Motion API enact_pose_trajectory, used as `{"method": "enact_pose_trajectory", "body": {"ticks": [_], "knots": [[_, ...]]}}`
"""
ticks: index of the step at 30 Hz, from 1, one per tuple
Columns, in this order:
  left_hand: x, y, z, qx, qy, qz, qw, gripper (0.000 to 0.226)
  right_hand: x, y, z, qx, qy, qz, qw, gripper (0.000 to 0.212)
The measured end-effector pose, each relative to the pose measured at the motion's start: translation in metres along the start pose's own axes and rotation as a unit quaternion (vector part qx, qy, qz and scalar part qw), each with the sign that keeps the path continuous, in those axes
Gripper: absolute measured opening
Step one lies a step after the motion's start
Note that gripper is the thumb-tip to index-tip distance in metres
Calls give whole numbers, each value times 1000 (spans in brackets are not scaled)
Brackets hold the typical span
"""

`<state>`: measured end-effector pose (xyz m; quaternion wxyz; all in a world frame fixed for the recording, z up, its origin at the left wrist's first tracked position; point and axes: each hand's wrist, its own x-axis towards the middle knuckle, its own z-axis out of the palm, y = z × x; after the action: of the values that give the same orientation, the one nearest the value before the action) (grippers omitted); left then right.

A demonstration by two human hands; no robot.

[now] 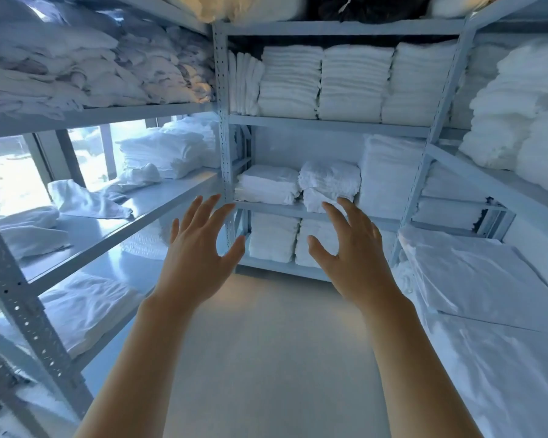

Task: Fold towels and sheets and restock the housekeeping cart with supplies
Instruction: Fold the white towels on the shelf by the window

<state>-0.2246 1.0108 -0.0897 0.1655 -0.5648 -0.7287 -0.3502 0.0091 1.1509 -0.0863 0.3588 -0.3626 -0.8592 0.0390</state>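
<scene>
Both hands reach forward with bare forearms, and neither one holds anything. On the left hand (200,248) the fingers are spread and a little bent, with the palm turned away. On the right hand (350,248) the fingers are spread in the same manner, and its fingertips appear in front of the towels on the middle shelf; I cannot tell if they touch.

Metal shelving stands on three sides. The left rack (114,113) carries loose, crumpled linen (76,67) on its upper shelf, and below it some folded sheets (168,150) near a bright window (10,175). The right rack (487,181) holds fluffy white piles above and flat sheets (475,273) below. The back rack (329,124) stands straight ahead: four neat towel stacks (355,83) fill its upper shelf, with three lying flat and one standing on edge at the left. On the middle shelf lie a flat pile (266,184) and beside it a rough pile (329,181). Two more stacks (272,238) sit on the lowest shelf, partly hidden by the hands. The pale floor (266,358) runs between the racks.
</scene>
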Motion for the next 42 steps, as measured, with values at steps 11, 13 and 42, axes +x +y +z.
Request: {"method": "enact_pose_trajectory", "body": {"ticks": [11,13,42], "knots": [[96,11,86,40,8,-49,998,58,116,97,41,32,-37,-35,998,73],[106,4,93,51,9,-62,997,57,131,102,54,46,-44,-41,997,71],[328,-312,170,61,46,-100,992,58,443,16,333,68,-83,-119,987,69]]}}
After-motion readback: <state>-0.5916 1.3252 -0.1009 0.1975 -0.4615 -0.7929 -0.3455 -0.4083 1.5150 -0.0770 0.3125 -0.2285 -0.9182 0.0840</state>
